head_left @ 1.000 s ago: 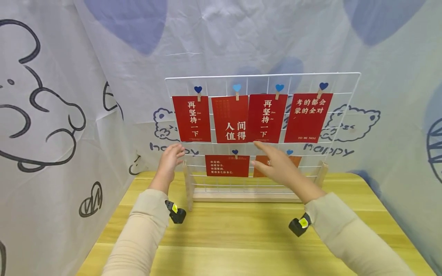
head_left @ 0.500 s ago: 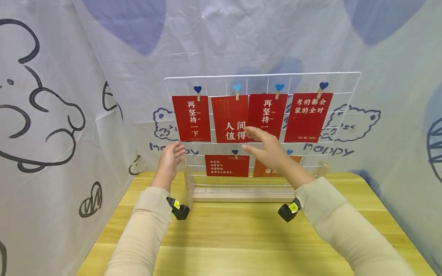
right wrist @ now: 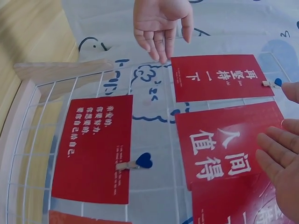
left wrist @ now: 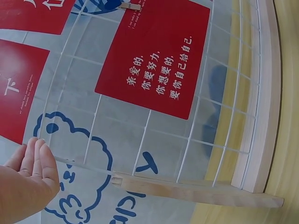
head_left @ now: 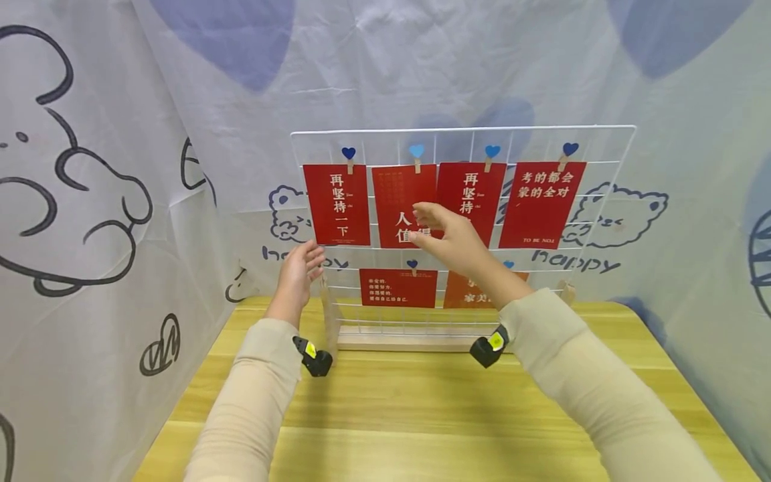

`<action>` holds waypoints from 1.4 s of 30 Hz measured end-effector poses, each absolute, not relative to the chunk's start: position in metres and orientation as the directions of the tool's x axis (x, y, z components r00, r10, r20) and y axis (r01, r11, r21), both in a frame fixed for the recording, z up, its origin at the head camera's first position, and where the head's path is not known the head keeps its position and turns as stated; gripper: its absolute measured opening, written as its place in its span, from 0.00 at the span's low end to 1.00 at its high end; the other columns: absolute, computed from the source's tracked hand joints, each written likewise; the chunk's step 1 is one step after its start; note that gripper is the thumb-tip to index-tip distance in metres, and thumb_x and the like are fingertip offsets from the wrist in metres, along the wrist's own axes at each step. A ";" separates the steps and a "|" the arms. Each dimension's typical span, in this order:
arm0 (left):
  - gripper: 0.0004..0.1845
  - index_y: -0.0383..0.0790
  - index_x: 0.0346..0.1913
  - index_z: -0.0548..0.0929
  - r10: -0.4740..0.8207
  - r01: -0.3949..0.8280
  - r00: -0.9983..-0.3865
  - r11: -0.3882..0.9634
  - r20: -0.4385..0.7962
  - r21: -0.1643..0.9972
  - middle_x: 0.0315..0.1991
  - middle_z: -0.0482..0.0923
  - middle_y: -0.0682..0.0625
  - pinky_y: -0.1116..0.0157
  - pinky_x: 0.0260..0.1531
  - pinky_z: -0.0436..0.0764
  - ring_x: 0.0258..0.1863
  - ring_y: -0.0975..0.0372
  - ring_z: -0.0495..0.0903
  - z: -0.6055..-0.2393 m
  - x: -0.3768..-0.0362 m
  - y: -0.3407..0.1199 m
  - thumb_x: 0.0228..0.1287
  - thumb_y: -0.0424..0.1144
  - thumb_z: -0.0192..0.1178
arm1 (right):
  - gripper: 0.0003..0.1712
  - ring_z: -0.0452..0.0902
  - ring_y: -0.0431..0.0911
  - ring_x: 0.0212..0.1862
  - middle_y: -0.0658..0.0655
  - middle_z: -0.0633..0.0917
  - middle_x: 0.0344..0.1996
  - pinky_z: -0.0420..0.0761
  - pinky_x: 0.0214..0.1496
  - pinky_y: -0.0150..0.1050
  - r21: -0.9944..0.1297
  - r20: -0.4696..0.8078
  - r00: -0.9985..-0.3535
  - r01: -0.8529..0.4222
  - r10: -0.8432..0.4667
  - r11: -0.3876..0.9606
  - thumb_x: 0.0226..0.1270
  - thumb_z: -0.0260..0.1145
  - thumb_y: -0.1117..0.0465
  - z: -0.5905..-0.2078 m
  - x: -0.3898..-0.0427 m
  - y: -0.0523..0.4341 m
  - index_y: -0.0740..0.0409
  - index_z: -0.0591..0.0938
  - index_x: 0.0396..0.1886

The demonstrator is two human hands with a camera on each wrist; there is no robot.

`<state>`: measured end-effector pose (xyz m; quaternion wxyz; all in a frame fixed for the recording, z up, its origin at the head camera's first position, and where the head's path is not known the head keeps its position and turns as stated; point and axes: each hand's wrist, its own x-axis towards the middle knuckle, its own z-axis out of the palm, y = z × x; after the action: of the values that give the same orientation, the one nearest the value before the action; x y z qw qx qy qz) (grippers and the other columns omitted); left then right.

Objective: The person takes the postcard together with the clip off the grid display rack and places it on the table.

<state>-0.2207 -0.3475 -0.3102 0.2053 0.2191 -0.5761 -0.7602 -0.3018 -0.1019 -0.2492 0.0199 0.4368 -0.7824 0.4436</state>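
Note:
A white wire grid rack [head_left: 464,127] stands on wooden feet, with red cards clipped to it by heart-topped clothespins. My left hand [head_left: 294,278] is by the rack's left edge, its fingers extended near the lower corner of the leftmost card [head_left: 355,207]; whether it touches the wire I cannot tell. In front of the second card [head_left: 391,191] my right hand [head_left: 458,241] hovers with nothing in it, thumb apart from the fingers. It covers part of that card and of the third card [head_left: 488,177]. The right wrist view shows both hands, palms partly visible.
A fourth red card [head_left: 536,217] hangs at the upper right. Below are a wide red card [head_left: 397,288] and an orange card [head_left: 466,294] partly behind the right forearm. The wooden table [head_left: 391,415] carries the rack. A printed cloth [head_left: 385,67] hangs behind.
My right hand has moved left and upward, from the third card's lower edge to in front of the second card. The left hand has stayed nearly in place.

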 end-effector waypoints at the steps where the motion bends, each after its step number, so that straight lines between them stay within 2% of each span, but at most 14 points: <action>1: 0.22 0.33 0.58 0.60 -0.566 0.062 -0.819 -0.251 -0.094 0.966 0.56 0.64 0.41 0.62 0.53 0.63 0.53 0.54 0.64 -0.310 -0.221 -0.348 0.66 0.42 0.40 | 0.30 0.66 0.46 0.54 0.54 0.71 0.54 0.70 0.50 0.43 -0.680 0.417 -0.620 -0.698 -0.664 0.224 0.57 0.59 0.53 -0.247 -0.302 -0.104 0.55 0.65 0.59; 9: 0.22 0.31 0.56 0.62 -0.555 0.067 -0.827 -0.254 -0.089 0.965 0.55 0.64 0.41 0.63 0.53 0.62 0.53 0.55 0.63 -0.309 -0.221 -0.351 0.66 0.44 0.39 | 0.28 0.68 0.43 0.52 0.53 0.73 0.52 0.70 0.50 0.36 -0.726 0.420 -0.630 -0.665 -0.653 0.176 0.58 0.59 0.53 -0.230 -0.308 -0.120 0.56 0.67 0.57; 14: 0.15 0.34 0.49 0.65 -0.554 0.111 -0.829 -0.290 -0.072 0.950 0.46 0.68 0.45 0.62 0.53 0.62 0.53 0.54 0.63 -0.311 -0.221 -0.354 0.66 0.41 0.40 | 0.26 0.69 0.42 0.50 0.54 0.73 0.50 0.71 0.48 0.33 -0.754 0.413 -0.640 -0.639 -0.648 0.152 0.58 0.60 0.55 -0.219 -0.310 -0.132 0.58 0.68 0.56; 17: 0.12 0.36 0.46 0.66 -0.559 0.136 -0.827 -0.294 -0.054 0.946 0.41 0.69 0.48 0.64 0.51 0.64 0.49 0.56 0.66 -0.311 -0.221 -0.355 0.66 0.40 0.40 | 0.25 0.70 0.42 0.49 0.53 0.74 0.50 0.71 0.47 0.33 -0.756 0.413 -0.646 -0.636 -0.641 0.154 0.58 0.59 0.56 -0.214 -0.311 -0.138 0.58 0.69 0.55; 24: 0.07 0.39 0.41 0.68 -0.566 0.153 -0.824 -0.274 -0.031 0.950 0.35 0.69 0.50 0.66 0.44 0.67 0.37 0.63 0.69 -0.312 -0.222 -0.355 0.65 0.38 0.43 | 0.25 0.70 0.41 0.50 0.52 0.74 0.50 0.71 0.48 0.32 -0.776 0.395 -0.657 -0.613 -0.642 0.150 0.59 0.58 0.55 -0.199 -0.313 -0.149 0.56 0.69 0.56; 28: 0.04 0.42 0.36 0.69 -0.565 0.156 -0.825 -0.261 -0.020 0.953 0.32 0.70 0.51 0.67 0.41 0.67 0.34 0.64 0.70 -0.311 -0.221 -0.356 0.63 0.38 0.45 | 0.24 0.70 0.40 0.50 0.51 0.74 0.51 0.70 0.48 0.31 -0.766 0.388 -0.651 -0.622 -0.652 0.165 0.60 0.57 0.56 -0.186 -0.313 -0.157 0.55 0.68 0.57; 35: 0.05 0.41 0.36 0.68 -0.547 0.154 -0.837 -0.257 -0.012 0.954 0.32 0.70 0.51 0.66 0.43 0.67 0.35 0.63 0.70 -0.308 -0.221 -0.358 0.64 0.38 0.44 | 0.26 0.70 0.37 0.49 0.47 0.69 0.55 0.70 0.47 0.31 -0.733 0.353 -0.639 -0.643 -0.683 0.223 0.60 0.57 0.57 -0.171 -0.314 -0.173 0.49 0.65 0.60; 42: 0.05 0.42 0.34 0.69 -0.543 0.163 -0.840 -0.259 -0.004 0.952 0.28 0.70 0.53 0.67 0.39 0.66 0.32 0.64 0.69 -0.307 -0.221 -0.360 0.64 0.38 0.44 | 0.27 0.72 0.38 0.46 0.48 0.70 0.55 0.72 0.45 0.31 -0.701 0.341 -0.623 -0.668 -0.704 0.251 0.61 0.56 0.58 -0.167 -0.313 -0.186 0.48 0.64 0.61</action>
<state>-0.2213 -0.3600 -0.3074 0.2274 0.1682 -0.5645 -0.7755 -0.3134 -0.1857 -0.1666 -0.0211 0.4338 -0.7907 0.4315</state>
